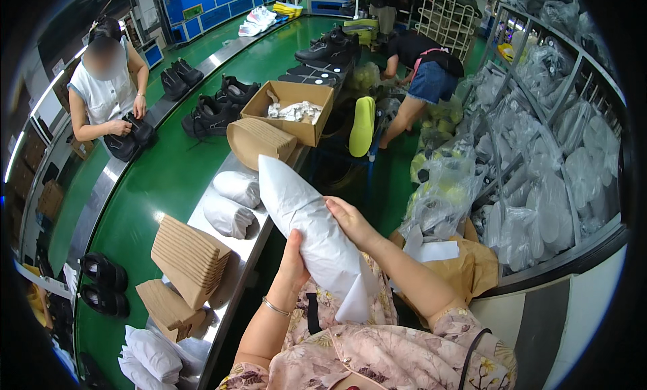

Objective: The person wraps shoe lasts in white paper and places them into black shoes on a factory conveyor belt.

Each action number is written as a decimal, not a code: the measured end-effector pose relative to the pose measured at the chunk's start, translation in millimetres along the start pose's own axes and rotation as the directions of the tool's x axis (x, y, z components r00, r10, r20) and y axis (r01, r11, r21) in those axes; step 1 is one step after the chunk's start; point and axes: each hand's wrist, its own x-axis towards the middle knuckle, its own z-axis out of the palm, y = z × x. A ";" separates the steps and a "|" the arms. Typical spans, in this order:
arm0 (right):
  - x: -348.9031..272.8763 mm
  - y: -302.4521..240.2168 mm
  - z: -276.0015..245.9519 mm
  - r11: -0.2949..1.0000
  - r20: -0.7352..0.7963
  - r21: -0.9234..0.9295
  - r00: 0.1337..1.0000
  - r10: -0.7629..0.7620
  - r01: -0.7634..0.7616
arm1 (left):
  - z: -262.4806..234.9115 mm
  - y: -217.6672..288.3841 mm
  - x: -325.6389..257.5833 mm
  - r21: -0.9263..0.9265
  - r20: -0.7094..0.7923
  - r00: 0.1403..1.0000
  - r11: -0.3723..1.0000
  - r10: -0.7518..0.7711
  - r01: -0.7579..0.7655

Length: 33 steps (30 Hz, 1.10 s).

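A long bundle of crumpled white paper [304, 220] is held up in front of my body, slanting from far left to near right. My left hand [291, 260] grips its left side, thumb lying along the paper. On the opposite side, my right hand [352, 221] is closed around the edge, its fingers partly behind the bundle. What the paper contains, if anything, is hidden. Two similar white paper bundles [232, 213] lie on the metal ledge [259, 245] to the left. A curved stack of brown cardboard inserts [259, 142] rests just beyond the bundle's far tip.
An open cardboard box [290, 113] with crumpled paper stands farther along the ledge. Nearer are more stacked cardboard inserts [190, 258] and paper bundles [151, 355]. Black shoes [214, 115] sit on the green conveyor [135, 204]. A co-worker [108, 86] handles shoes opposite; bagged soles [532, 161] fill a rack at right.
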 end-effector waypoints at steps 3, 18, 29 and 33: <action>-27.9 -14.4 -14.8 0.923 0.223 0.312 0.962 0.158 -0.224 | 1.6 12.0 9.1 -0.115 -0.040 0.999 0.993 0.000 -0.004; -49.1 -20.1 31.5 0.979 -0.357 -0.192 0.924 -0.137 0.071 | 40.4 11.8 18.3 -0.156 -0.158 0.944 0.937 0.289 -0.313; -51.9 -19.0 56.6 0.864 -0.437 0.440 0.899 -0.033 0.245 | 34.8 7.8 33.5 -0.350 -0.131 0.943 0.876 0.305 -0.332; -44.9 -21.5 57.7 0.890 -0.415 0.408 0.910 -0.016 0.201 | 39.9 6.1 34.7 -0.190 -0.200 0.907 0.893 0.371 -0.407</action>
